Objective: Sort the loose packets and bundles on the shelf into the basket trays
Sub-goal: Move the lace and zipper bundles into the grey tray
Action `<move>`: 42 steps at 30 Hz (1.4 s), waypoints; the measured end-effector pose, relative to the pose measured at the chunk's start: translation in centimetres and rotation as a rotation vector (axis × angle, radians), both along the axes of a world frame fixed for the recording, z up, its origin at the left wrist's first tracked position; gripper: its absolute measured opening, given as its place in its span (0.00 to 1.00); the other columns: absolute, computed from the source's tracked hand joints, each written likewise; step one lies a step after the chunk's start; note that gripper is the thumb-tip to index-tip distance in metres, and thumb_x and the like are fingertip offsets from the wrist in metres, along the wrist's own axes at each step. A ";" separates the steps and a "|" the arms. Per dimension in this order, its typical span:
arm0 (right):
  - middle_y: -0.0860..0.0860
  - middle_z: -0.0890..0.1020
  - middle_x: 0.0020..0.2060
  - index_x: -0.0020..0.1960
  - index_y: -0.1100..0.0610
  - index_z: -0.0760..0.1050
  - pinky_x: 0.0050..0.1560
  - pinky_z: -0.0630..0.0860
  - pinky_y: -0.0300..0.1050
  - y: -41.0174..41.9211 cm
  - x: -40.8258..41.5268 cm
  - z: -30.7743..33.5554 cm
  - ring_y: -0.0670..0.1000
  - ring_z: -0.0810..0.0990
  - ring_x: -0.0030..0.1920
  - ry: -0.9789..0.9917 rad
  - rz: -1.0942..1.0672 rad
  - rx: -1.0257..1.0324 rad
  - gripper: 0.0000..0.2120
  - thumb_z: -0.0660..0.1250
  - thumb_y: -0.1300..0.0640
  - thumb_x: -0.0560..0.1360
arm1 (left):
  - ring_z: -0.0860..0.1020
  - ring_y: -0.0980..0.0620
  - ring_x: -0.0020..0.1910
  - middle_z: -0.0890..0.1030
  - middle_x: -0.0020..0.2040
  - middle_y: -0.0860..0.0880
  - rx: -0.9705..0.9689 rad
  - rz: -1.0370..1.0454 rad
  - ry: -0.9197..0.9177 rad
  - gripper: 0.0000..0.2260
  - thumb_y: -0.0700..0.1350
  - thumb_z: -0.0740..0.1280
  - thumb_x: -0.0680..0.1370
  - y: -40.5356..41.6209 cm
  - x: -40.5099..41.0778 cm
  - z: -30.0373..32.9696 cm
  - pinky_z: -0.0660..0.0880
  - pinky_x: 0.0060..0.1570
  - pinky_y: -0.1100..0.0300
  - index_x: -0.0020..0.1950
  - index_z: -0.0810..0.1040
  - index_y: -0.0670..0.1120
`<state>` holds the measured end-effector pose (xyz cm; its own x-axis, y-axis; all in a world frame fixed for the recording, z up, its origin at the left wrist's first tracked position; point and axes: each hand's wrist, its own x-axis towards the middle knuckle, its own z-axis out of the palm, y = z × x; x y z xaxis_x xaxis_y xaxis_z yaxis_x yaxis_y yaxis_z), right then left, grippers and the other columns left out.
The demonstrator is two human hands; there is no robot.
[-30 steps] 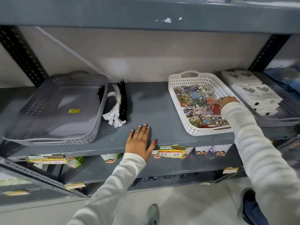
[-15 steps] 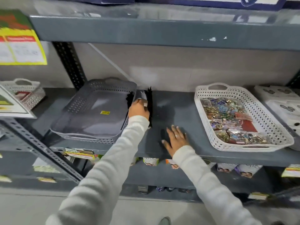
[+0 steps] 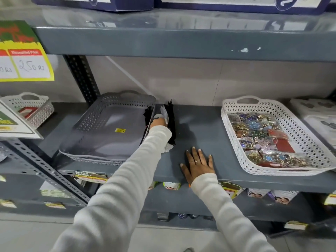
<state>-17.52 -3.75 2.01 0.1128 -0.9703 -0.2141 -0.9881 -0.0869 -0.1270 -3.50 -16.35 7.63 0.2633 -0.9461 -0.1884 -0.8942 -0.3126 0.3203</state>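
One bundle [image 3: 171, 122] left loose on the shelf [image 3: 200, 131], as far as I can see: black and white strands/strips tied together, lying just beside the right wall of the grey basket tray [image 3: 101, 131], touching or nearly touching it. Long axis runs front-to-back on the shelf; black tips point at the back wall, white frayed end [image 3: 166, 148] points toward the shelf's front edge. Left hand [image 3: 158, 121] is on it, fingers curled down over the white part, looks closed around the bundle, but sleeve hides most of the hand so can't confirm a full grip. No sign the bundle is off the shelf yet. Right hand [image 3: 199, 163] lies flat, palm down, fingers spread on bare shelf between the two trays, holding nothing. Progress, my read: white basket tray [image 3: 309, 140] at right already holds a pile of shiny packets [image 3: 261, 139], so that half looks done. Grey tray is empty apart from a yellow sticker [image 3: 120, 130] on its floor. What's left is probably lifting this bundle over the grey tray's wall and dropping it in; short move, tray is right next to it. Further out: small white basket [image 3: 31, 106] far left, white boxes at the far right edge, price card [image 3: 23, 57] upper left. Not part of this step.
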 end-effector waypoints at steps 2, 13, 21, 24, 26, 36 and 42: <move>0.49 0.46 0.78 0.77 0.50 0.45 0.76 0.39 0.58 0.1 0.0 0.0 0.52 0.44 0.78 0.000 -0.004 -0.005 0.29 0.44 0.41 0.80 | 0.76 0.42 0.62 0.76 0.64 0.40 -0.031 -0.027 -0.008 0.18 0.39 0.61 0.80 0.0 0.4 0.0 0.73 0.60 0.54 0.70 0.67 0.38; 0.49 0.49 0.78 0.77 0.49 0.49 0.76 0.41 0.58 0.3 0.1 -0.4 0.51 0.47 0.78 -0.023 -0.017 -0.054 0.29 0.45 0.41 0.79 | 0.75 0.41 0.62 0.77 0.63 0.39 -0.179 -0.015 0.078 0.15 0.45 0.62 0.81 -0.1 1.7 5.0 0.72 0.60 0.54 0.64 0.74 0.38; 0.48 0.47 0.78 0.77 0.48 0.48 0.76 0.40 0.57 0.3 0.2 -0.5 0.51 0.45 0.78 0.027 -0.028 -0.057 0.28 0.45 0.41 0.79 | 0.74 0.42 0.65 0.76 0.66 0.41 -0.265 0.150 0.046 0.16 0.45 0.64 0.80 -1.5 11.1 7.5 0.69 0.64 0.56 0.65 0.76 0.40; 0.48 0.46 0.78 0.77 0.48 0.46 0.76 0.40 0.57 0.3 0.2 -0.6 0.50 0.44 0.78 0.052 -0.032 -0.048 0.31 0.38 0.38 0.77 | 0.73 0.43 0.65 0.75 0.67 0.42 -0.200 0.155 0.038 0.16 0.43 0.62 0.80 -1.3 13.0 5.7 0.69 0.63 0.55 0.67 0.74 0.41; 0.48 0.46 0.78 0.77 0.47 0.46 0.76 0.40 0.57 0.2 0.3 -0.6 0.51 0.44 0.78 0.060 -0.033 -0.045 0.34 0.33 0.36 0.73 | 0.73 0.42 0.65 0.75 0.67 0.40 -0.155 0.149 0.011 0.16 0.41 0.61 0.80 -1.0 13.9 4.2 0.68 0.64 0.55 0.67 0.73 0.39; 0.48 0.46 0.78 0.77 0.48 0.47 0.77 0.41 0.57 0.2 0.4 -0.4 0.51 0.44 0.78 0.042 -0.037 -0.052 0.29 0.44 0.40 0.79 | 0.73 0.39 0.64 0.75 0.65 0.36 -0.012 0.160 -0.145 0.15 0.42 0.61 0.81 0.8 17.9 1.4 0.68 0.64 0.51 0.64 0.74 0.36; 0.47 0.46 0.78 0.77 0.47 0.46 0.76 0.40 0.56 0.3 0.4 -0.4 0.50 0.44 0.78 0.034 -0.039 -0.055 0.28 0.45 0.40 0.79 | 0.73 0.41 0.65 0.74 0.66 0.40 -0.008 0.155 -0.248 0.19 0.44 0.65 0.78 1.3 16.3 1.6 0.70 0.64 0.51 0.68 0.71 0.40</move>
<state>-17.16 -3.49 1.65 0.0678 -0.9842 -0.1634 -0.9946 -0.0537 -0.0890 12.76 -15.08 9.26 0.4422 -0.8921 -0.0928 -0.8872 -0.4502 0.1006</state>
